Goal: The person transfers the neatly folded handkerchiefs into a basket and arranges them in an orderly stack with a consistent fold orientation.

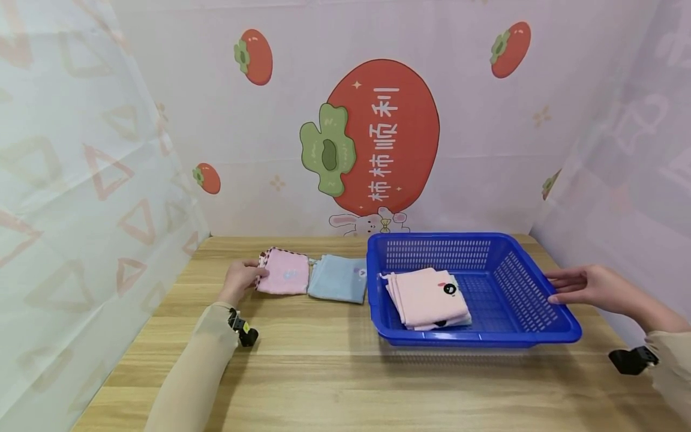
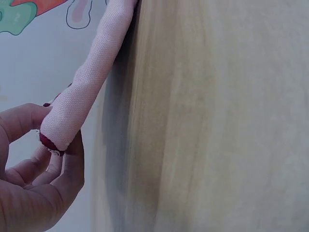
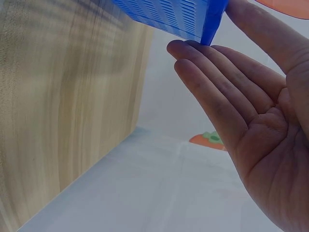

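Observation:
My left hand [image 1: 243, 281] pinches the left edge of a folded pink cloth [image 1: 286, 273] with a dark red checked edge. In the left wrist view, the thumb and fingers hold the end of this pink cloth [image 2: 82, 92] from both sides. Right beside it lies a folded light blue cloth [image 1: 339, 279]. My right hand [image 1: 594, 287] holds the right rim of a blue plastic basket [image 1: 475, 337], thumb on one side and nearly straight fingers on the other. Inside the basket, to the left, sits a stack of folded pale pink cloths [image 1: 426, 300] with a black eye-like print.
The wooden table [image 1: 302, 372] carries the basket and cloths. White printed sheets stand behind [image 1: 243, 132] and at both sides, close to the table's edges. Each wrist wears a small black camera [image 1: 633, 361].

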The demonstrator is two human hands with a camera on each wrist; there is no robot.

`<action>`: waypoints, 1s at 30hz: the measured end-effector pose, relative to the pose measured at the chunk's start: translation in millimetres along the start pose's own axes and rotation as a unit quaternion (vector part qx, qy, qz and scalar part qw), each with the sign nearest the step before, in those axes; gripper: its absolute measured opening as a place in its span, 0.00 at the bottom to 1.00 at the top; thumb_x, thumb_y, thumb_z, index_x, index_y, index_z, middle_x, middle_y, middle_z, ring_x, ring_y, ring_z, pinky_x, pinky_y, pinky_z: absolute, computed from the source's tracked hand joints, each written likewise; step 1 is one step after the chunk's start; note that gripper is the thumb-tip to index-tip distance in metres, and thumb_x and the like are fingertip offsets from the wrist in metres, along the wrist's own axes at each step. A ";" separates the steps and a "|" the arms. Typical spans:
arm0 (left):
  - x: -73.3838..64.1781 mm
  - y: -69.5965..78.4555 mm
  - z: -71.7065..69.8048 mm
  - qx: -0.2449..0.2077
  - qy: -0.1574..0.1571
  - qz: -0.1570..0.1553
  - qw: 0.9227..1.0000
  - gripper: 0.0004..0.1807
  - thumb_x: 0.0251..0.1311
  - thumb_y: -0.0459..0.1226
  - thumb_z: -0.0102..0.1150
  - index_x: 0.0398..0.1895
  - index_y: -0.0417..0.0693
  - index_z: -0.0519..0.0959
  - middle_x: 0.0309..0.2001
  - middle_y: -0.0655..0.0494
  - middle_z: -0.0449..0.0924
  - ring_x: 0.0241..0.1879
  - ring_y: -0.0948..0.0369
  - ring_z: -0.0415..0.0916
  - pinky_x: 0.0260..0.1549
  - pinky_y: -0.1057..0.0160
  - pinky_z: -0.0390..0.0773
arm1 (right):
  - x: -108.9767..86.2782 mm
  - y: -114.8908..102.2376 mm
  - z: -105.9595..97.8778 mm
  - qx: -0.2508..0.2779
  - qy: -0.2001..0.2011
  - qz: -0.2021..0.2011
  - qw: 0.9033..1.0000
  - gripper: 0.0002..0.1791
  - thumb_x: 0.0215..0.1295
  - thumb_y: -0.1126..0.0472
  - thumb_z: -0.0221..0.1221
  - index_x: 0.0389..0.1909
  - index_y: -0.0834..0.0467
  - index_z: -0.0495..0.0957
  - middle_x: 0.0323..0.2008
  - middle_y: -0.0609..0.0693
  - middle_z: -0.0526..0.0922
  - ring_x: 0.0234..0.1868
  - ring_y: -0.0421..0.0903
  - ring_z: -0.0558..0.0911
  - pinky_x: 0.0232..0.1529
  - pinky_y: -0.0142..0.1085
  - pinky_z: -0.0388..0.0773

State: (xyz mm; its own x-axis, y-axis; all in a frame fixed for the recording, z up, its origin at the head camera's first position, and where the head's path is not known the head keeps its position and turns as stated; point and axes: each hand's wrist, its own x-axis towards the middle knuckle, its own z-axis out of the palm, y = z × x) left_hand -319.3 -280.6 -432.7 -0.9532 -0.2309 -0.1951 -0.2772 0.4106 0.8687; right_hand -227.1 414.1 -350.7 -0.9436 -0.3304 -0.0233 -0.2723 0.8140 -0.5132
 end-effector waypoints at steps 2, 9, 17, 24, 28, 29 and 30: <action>-1.5 2.1 -0.7 -0.002 -0.001 0.000 1.000 0.25 0.57 0.35 0.62 0.58 0.34 0.71 0.55 0.41 0.71 0.40 0.59 0.71 0.35 0.69 0.75 | -0.1 -0.9 -0.1 0.003 0.001 -0.001 1.000 0.32 0.58 0.57 0.65 0.57 0.74 0.71 0.44 0.66 0.83 0.36 0.26 0.81 0.33 0.26 0.79; -4.1 8.6 -4.1 -0.022 0.004 -0.002 1.000 0.25 0.57 0.35 0.62 0.57 0.35 0.72 0.57 0.41 0.71 0.44 0.57 0.72 0.37 0.68 0.76 | 0.2 -2.3 -0.6 -0.012 0.005 -0.001 1.000 0.32 0.57 0.55 0.66 0.56 0.73 0.72 0.44 0.66 0.83 0.35 0.25 0.80 0.32 0.26 0.79; -5.3 12.1 -5.3 -0.033 0.006 0.011 0.999 0.24 0.54 0.33 0.64 0.54 0.32 0.73 0.54 0.42 0.70 0.40 0.60 0.72 0.33 0.70 0.77 | -0.3 -2.2 -0.3 -0.015 0.005 -0.002 1.000 0.32 0.57 0.55 0.66 0.56 0.73 0.72 0.44 0.66 0.83 0.35 0.26 0.81 0.32 0.26 0.79; -11.2 19.2 -6.7 -0.037 0.009 0.026 0.999 0.25 0.55 0.33 0.64 0.55 0.32 0.73 0.54 0.42 0.71 0.37 0.63 0.73 0.32 0.71 0.78 | -0.7 -3.6 -0.3 -0.019 0.006 0.002 1.000 0.32 0.57 0.55 0.66 0.56 0.73 0.72 0.43 0.65 0.83 0.35 0.26 0.81 0.32 0.26 0.78; -13.2 23.0 -8.7 -0.035 0.009 0.040 0.999 0.24 0.55 0.34 0.63 0.55 0.32 0.73 0.54 0.42 0.71 0.36 0.65 0.73 0.31 0.73 0.77 | -0.6 -3.7 0.1 -0.020 0.007 0.004 1.000 0.32 0.57 0.54 0.66 0.56 0.73 0.72 0.44 0.65 0.83 0.35 0.26 0.81 0.32 0.26 0.78; -13.4 23.7 -9.2 -0.034 0.009 0.043 0.998 0.24 0.55 0.34 0.63 0.55 0.32 0.73 0.54 0.42 0.71 0.36 0.65 0.73 0.31 0.73 0.77 | -0.7 -3.4 0.2 -0.020 0.007 0.004 1.000 0.32 0.57 0.54 0.66 0.56 0.73 0.72 0.44 0.65 0.83 0.35 0.26 0.81 0.32 0.26 0.78; -13.4 24.3 -9.5 -0.035 0.009 0.044 0.998 0.24 0.55 0.34 0.63 0.55 0.31 0.73 0.54 0.42 0.71 0.36 0.65 0.73 0.31 0.73 0.77 | -0.8 -3.0 0.4 -0.018 0.007 0.003 1.000 0.32 0.57 0.54 0.66 0.56 0.73 0.72 0.44 0.66 0.83 0.35 0.26 0.81 0.32 0.26 0.79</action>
State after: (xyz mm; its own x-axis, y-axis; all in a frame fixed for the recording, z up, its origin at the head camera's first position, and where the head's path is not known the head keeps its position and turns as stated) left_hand -312.1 -275.9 -404.6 -0.9712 -0.2120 -0.1088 -0.1825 0.3682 0.9117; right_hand -225.5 411.7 -349.4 -0.9480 -0.3180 -0.0138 -0.2725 0.8333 -0.4811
